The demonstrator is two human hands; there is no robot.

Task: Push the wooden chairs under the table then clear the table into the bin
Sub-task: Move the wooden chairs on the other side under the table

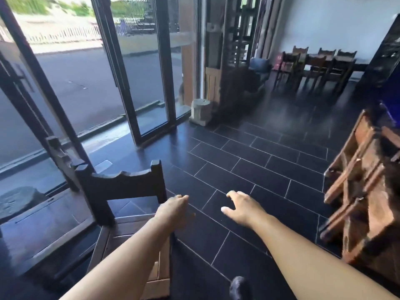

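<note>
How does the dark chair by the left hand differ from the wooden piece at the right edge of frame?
The dark chair stands upright on the tiled floor; the wooden furniture at the right edge looks tilted and is cut off by the frame. The chair is near-black against the glass doors; the right piece is a lighter reddish brown. The left hand hovers at the chair; the right hand is well short of the other piece. Both are wood.

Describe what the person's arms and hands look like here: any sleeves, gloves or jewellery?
Both forearms are bare from the bottom edge of the picture up, with no sleeves in view. The left hand and right hand wear no gloves. No watch, bracelet or ring shows on either, though the picture is slightly blurred.
</note>
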